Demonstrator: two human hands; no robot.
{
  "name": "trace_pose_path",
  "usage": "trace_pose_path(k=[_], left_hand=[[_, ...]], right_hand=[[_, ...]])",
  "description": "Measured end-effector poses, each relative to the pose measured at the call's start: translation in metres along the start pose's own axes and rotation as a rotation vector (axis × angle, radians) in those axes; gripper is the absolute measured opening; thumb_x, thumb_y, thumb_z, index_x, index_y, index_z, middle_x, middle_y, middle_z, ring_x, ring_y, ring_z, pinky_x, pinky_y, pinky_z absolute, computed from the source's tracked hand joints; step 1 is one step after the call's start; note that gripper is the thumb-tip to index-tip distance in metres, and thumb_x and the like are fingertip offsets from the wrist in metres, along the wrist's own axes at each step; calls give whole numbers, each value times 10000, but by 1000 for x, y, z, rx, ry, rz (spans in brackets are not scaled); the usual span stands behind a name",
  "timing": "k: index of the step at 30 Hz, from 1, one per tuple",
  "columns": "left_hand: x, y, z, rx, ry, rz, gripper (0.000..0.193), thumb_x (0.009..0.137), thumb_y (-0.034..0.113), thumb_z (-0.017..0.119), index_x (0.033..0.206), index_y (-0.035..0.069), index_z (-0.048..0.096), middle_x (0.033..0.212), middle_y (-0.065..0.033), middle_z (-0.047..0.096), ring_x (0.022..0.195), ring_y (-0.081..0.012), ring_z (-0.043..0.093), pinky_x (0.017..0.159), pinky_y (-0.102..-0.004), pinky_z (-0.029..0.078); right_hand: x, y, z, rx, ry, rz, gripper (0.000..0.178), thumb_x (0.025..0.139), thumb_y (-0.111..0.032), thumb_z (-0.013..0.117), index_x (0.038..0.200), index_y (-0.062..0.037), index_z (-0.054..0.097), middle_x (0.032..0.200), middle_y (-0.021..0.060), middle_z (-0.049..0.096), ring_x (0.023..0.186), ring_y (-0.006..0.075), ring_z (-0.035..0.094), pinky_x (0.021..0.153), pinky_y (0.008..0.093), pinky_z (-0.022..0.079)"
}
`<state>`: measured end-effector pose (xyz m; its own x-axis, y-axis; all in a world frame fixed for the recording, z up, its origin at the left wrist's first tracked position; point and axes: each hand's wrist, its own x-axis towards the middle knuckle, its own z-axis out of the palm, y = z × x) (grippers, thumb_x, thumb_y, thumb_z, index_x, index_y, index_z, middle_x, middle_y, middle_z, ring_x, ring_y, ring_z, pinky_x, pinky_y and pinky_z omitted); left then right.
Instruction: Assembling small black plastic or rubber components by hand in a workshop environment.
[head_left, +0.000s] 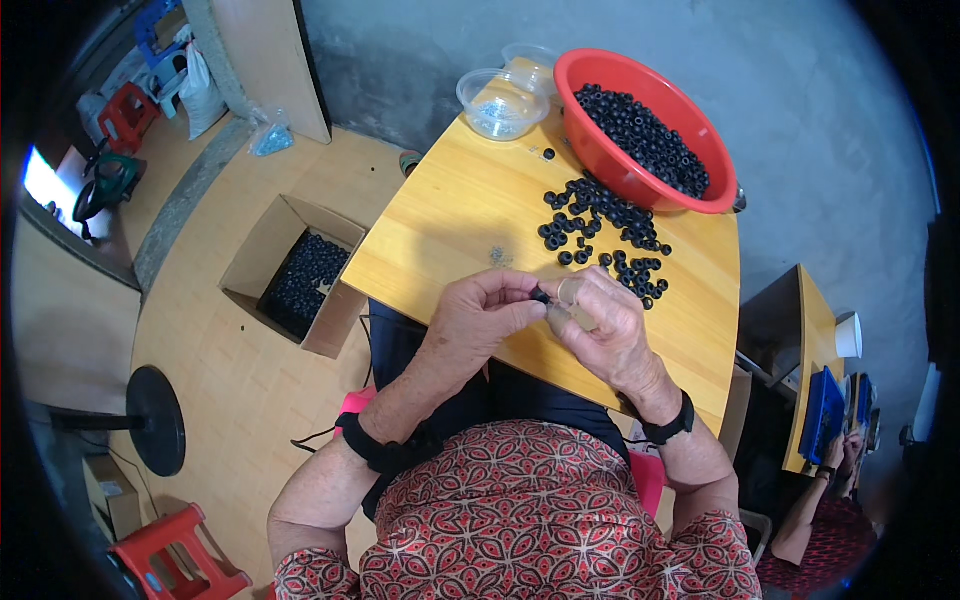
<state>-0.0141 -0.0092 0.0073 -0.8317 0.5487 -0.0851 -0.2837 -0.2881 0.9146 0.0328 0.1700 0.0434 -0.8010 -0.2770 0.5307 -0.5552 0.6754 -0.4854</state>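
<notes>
Close together over the near part of the yellow wooden table (420, 215) are my two hands. My left hand (465, 325) pinches a small black round piece (540, 295) between thumb and fingertips. Right against that piece, the fingers of my right hand (618, 335) are closed, with beige covers on some fingertips; whatever they hold is too small to make out. Loose black ring-like pieces (605, 212) lie scattered beyond my hands, several with holes showing. A small heap of tiny clear bits (500, 257) sits beyond my left hand.
A red basin (612, 160) full of black pieces stands at the table's far right, beside a clear tub (505, 128) of tiny bits. Left of the table, a cardboard box (255, 240) on the floor holds more pieces. At far right, another person works at a blue tray (822, 410).
</notes>
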Motion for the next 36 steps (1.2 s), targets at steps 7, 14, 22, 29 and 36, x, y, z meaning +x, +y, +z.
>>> trace_pose_path(k=[7, 14, 22, 29, 36], left_hand=[[7, 16, -21, 27, 145, 51, 244, 905, 80, 658, 1128, -17, 652, 1034, -73, 692, 936, -129, 661, 861, -242, 501], [11, 18, -37, 31, 271, 86, 257, 911, 100, 649, 1141, -14, 645, 1025, -65, 691, 944, -120, 661, 851, -236, 504], [15, 11, -44, 33, 300, 97, 267, 907, 100, 656, 1148, -10, 625, 1018, -60, 690, 935, -115, 661, 841, -229, 504], [19, 5, -43, 30, 267, 93, 239, 894, 77, 667, 1108, -21, 628, 985, -68, 694, 920, -111, 661, 839, -230, 509], [18, 6, -39, 56, 263, 79, 217, 897, 83, 666, 1086, -20, 634, 972, -68, 693, 900, -107, 657, 833, -230, 508]], right_hand=[[14, 12, -10, -16, 57, 132, 215, 753, 69, 554, 939, 6, 641, 828, 137, 585, 769, 322, 588, 737, 374, 506], [23, 30, 5, -110, -119, 143, 185, 759, 20, 536, 912, 8, 640, 809, 139, 582, 808, 324, 588, 742, 399, 488], [33, 35, 30, -193, -238, 293, 149, 789, -123, 691, 869, -10, 635, 792, 136, 592, 797, 327, 588, 713, 426, 480], [34, 42, 37, -240, -212, 166, 147, 783, -110, 695, 878, -14, 636, 822, 136, 599, 815, 325, 593, 721, 433, 481], [30, 39, 34, -166, -240, 302, 116, 795, -94, 680, 868, -17, 635, 827, 141, 594, 840, 334, 592, 733, 431, 484]])
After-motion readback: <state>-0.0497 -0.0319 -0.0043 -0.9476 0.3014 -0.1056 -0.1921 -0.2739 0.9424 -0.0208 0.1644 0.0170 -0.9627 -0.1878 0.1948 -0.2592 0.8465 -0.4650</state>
